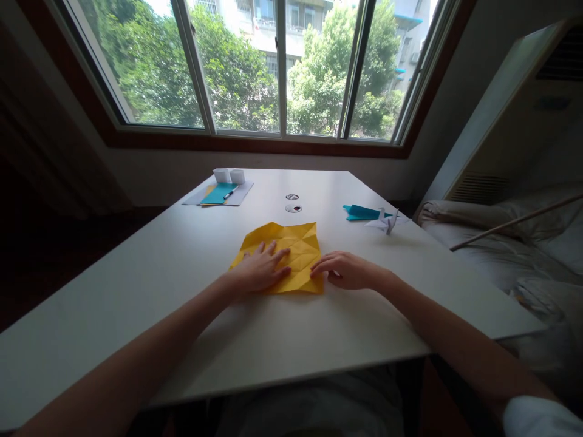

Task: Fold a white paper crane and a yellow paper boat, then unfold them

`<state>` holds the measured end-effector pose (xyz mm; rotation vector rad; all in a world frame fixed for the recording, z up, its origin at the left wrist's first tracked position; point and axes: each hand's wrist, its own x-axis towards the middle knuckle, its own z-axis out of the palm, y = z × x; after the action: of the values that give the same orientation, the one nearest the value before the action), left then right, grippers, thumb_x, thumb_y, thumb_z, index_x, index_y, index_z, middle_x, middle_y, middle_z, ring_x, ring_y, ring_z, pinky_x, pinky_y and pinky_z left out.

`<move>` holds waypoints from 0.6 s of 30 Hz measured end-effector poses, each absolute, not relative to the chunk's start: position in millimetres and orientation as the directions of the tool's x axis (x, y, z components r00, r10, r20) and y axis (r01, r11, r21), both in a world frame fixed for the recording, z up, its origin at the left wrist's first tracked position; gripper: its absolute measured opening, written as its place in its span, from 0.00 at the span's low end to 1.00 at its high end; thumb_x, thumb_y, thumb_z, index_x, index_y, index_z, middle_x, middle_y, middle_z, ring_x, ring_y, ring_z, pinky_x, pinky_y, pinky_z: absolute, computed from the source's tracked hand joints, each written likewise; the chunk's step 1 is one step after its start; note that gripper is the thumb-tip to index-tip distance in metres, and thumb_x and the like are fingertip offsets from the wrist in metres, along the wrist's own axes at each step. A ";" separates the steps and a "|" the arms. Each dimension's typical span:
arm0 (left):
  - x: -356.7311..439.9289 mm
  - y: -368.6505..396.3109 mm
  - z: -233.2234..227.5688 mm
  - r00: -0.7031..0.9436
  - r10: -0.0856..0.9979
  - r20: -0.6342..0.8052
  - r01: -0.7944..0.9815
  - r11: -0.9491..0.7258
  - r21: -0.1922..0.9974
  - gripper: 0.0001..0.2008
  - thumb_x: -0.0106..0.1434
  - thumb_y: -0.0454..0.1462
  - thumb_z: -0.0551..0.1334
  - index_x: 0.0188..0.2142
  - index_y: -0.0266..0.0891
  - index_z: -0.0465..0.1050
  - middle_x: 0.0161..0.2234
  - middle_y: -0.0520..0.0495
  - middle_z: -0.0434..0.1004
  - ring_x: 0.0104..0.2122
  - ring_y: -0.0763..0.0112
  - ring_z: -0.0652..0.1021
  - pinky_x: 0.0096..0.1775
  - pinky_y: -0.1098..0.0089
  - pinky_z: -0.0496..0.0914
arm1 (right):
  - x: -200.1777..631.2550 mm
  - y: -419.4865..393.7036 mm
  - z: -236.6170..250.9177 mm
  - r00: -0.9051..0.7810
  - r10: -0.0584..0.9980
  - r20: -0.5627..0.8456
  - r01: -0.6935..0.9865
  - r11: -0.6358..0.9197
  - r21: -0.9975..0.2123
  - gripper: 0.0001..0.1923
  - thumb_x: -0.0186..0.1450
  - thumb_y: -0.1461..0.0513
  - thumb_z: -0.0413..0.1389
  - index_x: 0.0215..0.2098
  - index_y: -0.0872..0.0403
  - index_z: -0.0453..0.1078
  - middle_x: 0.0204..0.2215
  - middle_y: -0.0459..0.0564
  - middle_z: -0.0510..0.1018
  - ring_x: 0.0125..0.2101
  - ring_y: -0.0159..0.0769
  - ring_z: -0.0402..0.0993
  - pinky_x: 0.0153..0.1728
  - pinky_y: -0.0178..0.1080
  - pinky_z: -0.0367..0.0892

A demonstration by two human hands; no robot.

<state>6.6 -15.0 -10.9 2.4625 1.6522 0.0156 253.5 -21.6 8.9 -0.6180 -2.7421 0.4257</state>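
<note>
A sheet of yellow origami paper [298, 249], marked with a grid of creases, lies on the white table in front of me. Its edges and corners lift slightly. My left hand [262, 267] rests flat on the left part of the sheet, fingers spread. At the right edge, my right hand [346, 270] has its fingers bent and drawn together, the fingertips touching the paper's margin. Part of its grip is hidden behind the knuckles.
A white paper crane [386, 222] stands beside a folded blue paper piece [362, 212] at the right. Toward the back left are two white paper boxes [229, 176], blue paper [218, 193] and a pen [231, 192]. Round grommets [294, 207] sit mid-table. A window lies beyond.
</note>
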 end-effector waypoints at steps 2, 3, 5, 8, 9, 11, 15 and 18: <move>3.4 -13.2 -8.6 0.371 0.920 -0.129 0.922 -0.348 0.170 0.33 0.58 0.59 0.44 0.60 0.52 0.50 0.62 0.38 0.46 0.58 0.39 0.52 0.49 0.42 0.51 | 262.8 -14.4 9.7 -0.829 0.502 0.244 0.418 0.848 -0.325 0.25 0.53 0.75 0.47 0.44 0.51 0.71 0.42 0.48 0.76 0.42 0.34 0.72 0.45 0.38 0.66; 0.4 -11.6 -6.6 0.361 0.922 -0.143 0.924 -0.333 0.185 0.33 0.57 0.59 0.45 0.60 0.53 0.51 0.62 0.39 0.46 0.58 0.39 0.51 0.50 0.42 0.51 | 269.0 -9.2 10.0 -0.800 0.533 0.275 0.451 0.837 -0.311 0.25 0.54 0.75 0.46 0.43 0.50 0.71 0.42 0.49 0.76 0.42 0.34 0.71 0.44 0.38 0.67; -8.9 -6.9 -2.1 0.335 0.927 -0.169 0.930 -0.297 0.215 0.35 0.55 0.60 0.48 0.59 0.54 0.52 0.62 0.40 0.47 0.58 0.41 0.52 0.51 0.45 0.52 | 283.9 3.6 10.1 -0.721 0.591 0.361 0.535 0.806 -0.253 0.22 0.55 0.74 0.47 0.43 0.50 0.71 0.42 0.49 0.75 0.43 0.36 0.71 0.45 0.42 0.66; -29.0 2.9 3.7 0.314 0.922 -0.226 0.938 -0.264 0.225 0.41 0.48 0.63 0.53 0.59 0.53 0.52 0.61 0.39 0.48 0.58 0.44 0.55 0.52 0.50 0.54 | 310.5 24.4 10.0 -0.520 0.655 0.548 0.704 0.692 -0.160 0.17 0.58 0.68 0.50 0.43 0.52 0.71 0.46 0.52 0.72 0.47 0.41 0.66 0.49 0.48 0.62; -36.0 6.3 4.8 0.302 0.922 -0.242 0.943 -0.250 0.221 0.43 0.46 0.63 0.54 0.59 0.52 0.52 0.61 0.38 0.48 0.58 0.44 0.56 0.52 0.52 0.54 | 319.8 30.7 10.0 -0.438 0.662 0.608 0.756 0.637 -0.150 0.16 0.58 0.67 0.50 0.43 0.53 0.71 0.47 0.54 0.71 0.48 0.43 0.65 0.50 0.49 0.60; -48.3 12.4 6.0 0.238 0.937 -0.257 0.962 -0.191 0.195 0.49 0.41 0.64 0.57 0.61 0.50 0.49 0.61 0.36 0.47 0.58 0.42 0.54 0.52 0.52 0.54 | 338.3 41.2 10.1 -0.282 0.666 0.691 0.840 0.519 -0.158 0.15 0.59 0.64 0.51 0.43 0.54 0.71 0.49 0.56 0.67 0.48 0.45 0.63 0.51 0.50 0.58; -62.5 20.1 6.4 0.177 0.935 -0.307 0.980 -0.140 0.138 0.53 0.37 0.64 0.58 0.61 0.50 0.47 0.62 0.36 0.45 0.59 0.41 0.50 0.52 0.51 0.54 | 370.3 56.1 7.4 0.049 0.629 0.776 0.938 0.238 -0.252 0.15 0.58 0.62 0.51 0.42 0.54 0.73 0.57 0.56 0.56 0.49 0.48 0.61 0.51 0.50 0.55; -67.2 22.9 7.8 0.170 0.933 -0.318 0.983 -0.136 0.126 0.54 0.37 0.65 0.58 0.61 0.50 0.46 0.62 0.37 0.46 0.59 0.40 0.51 0.52 0.51 0.54 | 386.5 65.1 1.5 0.177 0.676 0.716 0.945 0.086 -0.315 0.15 0.59 0.61 0.51 0.43 0.54 0.73 0.59 0.58 0.53 0.52 0.48 0.58 0.53 0.50 0.51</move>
<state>-67.2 22.9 7.8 2.1485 1.8324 -0.2339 386.5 65.1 1.5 -1.6559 -1.5661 -0.4263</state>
